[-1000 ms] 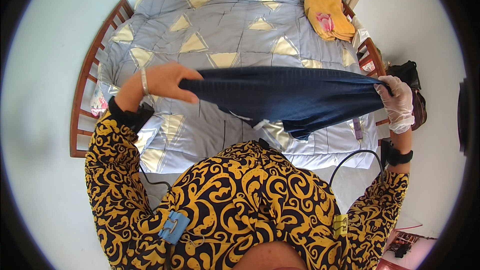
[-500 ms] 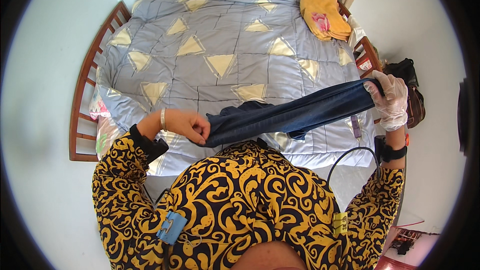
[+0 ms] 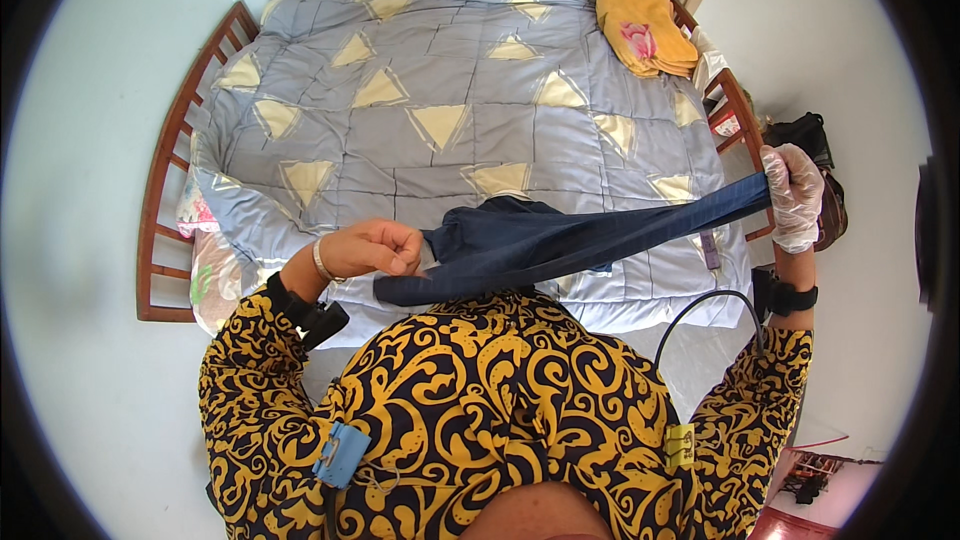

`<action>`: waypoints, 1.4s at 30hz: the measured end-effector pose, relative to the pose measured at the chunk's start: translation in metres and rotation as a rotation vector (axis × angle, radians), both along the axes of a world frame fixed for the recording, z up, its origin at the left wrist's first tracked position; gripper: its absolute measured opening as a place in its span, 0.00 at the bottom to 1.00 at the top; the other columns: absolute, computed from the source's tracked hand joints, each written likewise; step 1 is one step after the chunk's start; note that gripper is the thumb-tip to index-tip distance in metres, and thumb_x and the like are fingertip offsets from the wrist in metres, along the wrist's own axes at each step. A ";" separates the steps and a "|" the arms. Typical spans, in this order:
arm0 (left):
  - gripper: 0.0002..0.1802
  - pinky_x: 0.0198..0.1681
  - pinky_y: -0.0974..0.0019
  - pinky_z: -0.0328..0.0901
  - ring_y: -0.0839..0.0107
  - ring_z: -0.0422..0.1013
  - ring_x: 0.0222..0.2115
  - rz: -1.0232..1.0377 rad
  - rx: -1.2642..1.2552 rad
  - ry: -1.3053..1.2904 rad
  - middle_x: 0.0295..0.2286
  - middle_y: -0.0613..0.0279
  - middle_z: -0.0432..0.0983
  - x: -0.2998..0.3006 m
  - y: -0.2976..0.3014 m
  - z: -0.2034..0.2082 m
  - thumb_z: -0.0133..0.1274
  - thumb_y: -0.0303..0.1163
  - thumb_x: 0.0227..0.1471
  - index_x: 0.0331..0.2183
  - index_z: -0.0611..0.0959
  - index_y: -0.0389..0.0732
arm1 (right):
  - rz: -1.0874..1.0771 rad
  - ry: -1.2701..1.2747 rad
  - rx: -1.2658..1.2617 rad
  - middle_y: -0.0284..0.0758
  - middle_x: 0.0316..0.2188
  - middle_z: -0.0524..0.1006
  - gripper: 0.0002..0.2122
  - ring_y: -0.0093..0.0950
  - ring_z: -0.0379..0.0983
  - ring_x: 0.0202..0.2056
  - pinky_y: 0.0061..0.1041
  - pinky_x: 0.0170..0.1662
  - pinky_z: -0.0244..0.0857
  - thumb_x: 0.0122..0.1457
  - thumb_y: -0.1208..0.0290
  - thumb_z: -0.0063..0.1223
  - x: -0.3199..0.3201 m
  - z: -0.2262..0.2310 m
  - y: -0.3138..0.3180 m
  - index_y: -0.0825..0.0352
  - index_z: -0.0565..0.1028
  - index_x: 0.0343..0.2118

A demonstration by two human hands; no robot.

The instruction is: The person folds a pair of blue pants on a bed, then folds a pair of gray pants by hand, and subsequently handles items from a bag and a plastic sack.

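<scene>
Dark blue trousers (image 3: 560, 240) are stretched slantwise in front of me, over the near side of the bed. My right hand (image 3: 796, 195), in a clear plastic glove, is closed around their narrow right end and holds it higher than the rest. At the wider left end is my bare left hand (image 3: 368, 248), with a bracelet at the wrist. Its fingers are curled and pinch the cloth's upper edge, where a pale patch shows. A corner of the trousers pokes out below these fingers. The middle of the cloth sags in folds.
A grey-blue quilt (image 3: 370, 155) with cream triangles covers the bed, between wooden end rails (image 3: 150, 230). Folded yellow cloth (image 3: 640, 25) lies at the far right corner. A small purple object (image 3: 710, 250) rests near the right edge. Dark bags (image 3: 805, 140) stand beyond the right rail.
My right hand has shifted slightly right with its end of the trousers. My left hand has moved slightly left and its grip has changed; the left end now spreads wider and a corner shows beneath it.
</scene>
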State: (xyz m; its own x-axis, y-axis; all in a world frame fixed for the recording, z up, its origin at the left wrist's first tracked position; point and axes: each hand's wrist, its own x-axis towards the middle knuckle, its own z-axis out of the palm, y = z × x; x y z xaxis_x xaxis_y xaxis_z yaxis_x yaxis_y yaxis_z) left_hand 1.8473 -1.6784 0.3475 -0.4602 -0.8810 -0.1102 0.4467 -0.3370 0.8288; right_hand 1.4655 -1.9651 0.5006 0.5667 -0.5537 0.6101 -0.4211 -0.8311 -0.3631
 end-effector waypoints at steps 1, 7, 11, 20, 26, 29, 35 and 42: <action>0.06 0.23 0.75 0.60 0.80 0.60 0.14 -0.142 0.034 -0.005 0.13 0.68 0.62 0.004 -0.003 0.000 0.47 0.30 0.47 0.25 0.71 0.37 | -0.012 -0.045 0.020 0.23 0.16 0.61 0.07 0.14 0.54 0.19 0.14 0.23 0.50 0.50 0.75 0.52 -0.003 -0.001 -0.001 0.68 0.68 0.19; 0.09 0.20 0.82 0.54 0.86 0.59 0.16 -0.377 0.248 -0.206 0.15 0.71 0.63 -0.027 -0.004 -0.023 0.45 0.35 0.51 0.31 0.72 0.38 | 0.021 -0.152 0.079 0.23 0.18 0.66 0.06 0.13 0.59 0.23 0.13 0.27 0.53 0.52 0.73 0.49 -0.022 0.006 0.002 0.67 0.70 0.21; 0.10 0.39 0.72 0.55 0.75 0.64 0.26 -0.203 -0.296 -0.303 0.24 0.68 0.69 -0.031 -0.016 -0.024 0.49 0.33 0.48 0.20 0.72 0.39 | -0.023 -0.141 0.111 0.24 0.19 0.66 0.06 0.14 0.59 0.23 0.13 0.29 0.53 0.53 0.72 0.49 -0.025 0.009 0.004 0.67 0.71 0.22; 0.10 0.45 0.62 0.57 0.60 0.69 0.32 0.119 -0.260 0.177 0.23 0.54 0.73 -0.014 -0.036 -0.005 0.49 0.29 0.41 0.15 0.66 0.41 | -0.168 -0.240 0.276 0.21 0.17 0.62 0.08 0.12 0.54 0.21 0.12 0.25 0.49 0.52 0.70 0.50 -0.062 -0.013 -0.018 0.66 0.69 0.20; 0.07 0.34 0.69 0.64 0.74 0.66 0.22 1.043 -0.084 0.018 0.21 0.61 0.70 0.001 -0.058 0.018 0.43 0.27 0.46 0.19 0.66 0.41 | -0.147 -0.068 0.321 0.25 0.17 0.65 0.10 0.15 0.58 0.22 0.17 0.27 0.53 0.53 0.66 0.48 -0.095 -0.020 -0.011 0.66 0.69 0.20; 0.08 0.31 0.73 0.64 0.79 0.62 0.19 1.146 -0.089 -0.079 0.18 0.67 0.64 0.010 -0.073 0.028 0.42 0.27 0.48 0.19 0.66 0.42 | -0.109 0.112 0.449 0.27 0.18 0.66 0.14 0.16 0.60 0.22 0.18 0.26 0.55 0.49 0.60 0.53 -0.121 -0.029 -0.004 0.68 0.69 0.21; 0.09 0.26 0.78 0.59 0.81 0.59 0.19 1.185 -0.136 -0.465 0.16 0.71 0.59 0.044 -0.067 0.005 0.43 0.28 0.48 0.18 0.65 0.43 | -0.191 0.658 0.680 0.36 0.19 0.72 0.18 0.27 0.69 0.22 0.22 0.28 0.62 0.35 0.61 0.63 -0.077 -0.036 0.045 0.60 0.75 0.31; 0.07 0.25 0.79 0.54 0.84 0.56 0.21 0.878 0.144 -0.347 0.19 0.72 0.60 0.028 0.002 -0.028 0.45 0.29 0.46 0.20 0.66 0.43 | -0.083 0.781 0.656 0.34 0.18 0.68 0.13 0.31 0.64 0.22 0.26 0.26 0.58 0.31 0.68 0.65 -0.101 -0.093 0.078 0.66 0.71 0.18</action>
State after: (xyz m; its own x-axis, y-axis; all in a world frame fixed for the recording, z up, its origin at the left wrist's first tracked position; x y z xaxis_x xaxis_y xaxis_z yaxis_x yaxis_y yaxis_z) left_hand 1.8756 -1.6766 0.3197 0.4377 -0.8634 -0.2508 0.3255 -0.1078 0.9394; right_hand 1.3646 -1.8874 0.4078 0.6208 -0.7015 -0.3500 -0.7823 -0.5249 -0.3354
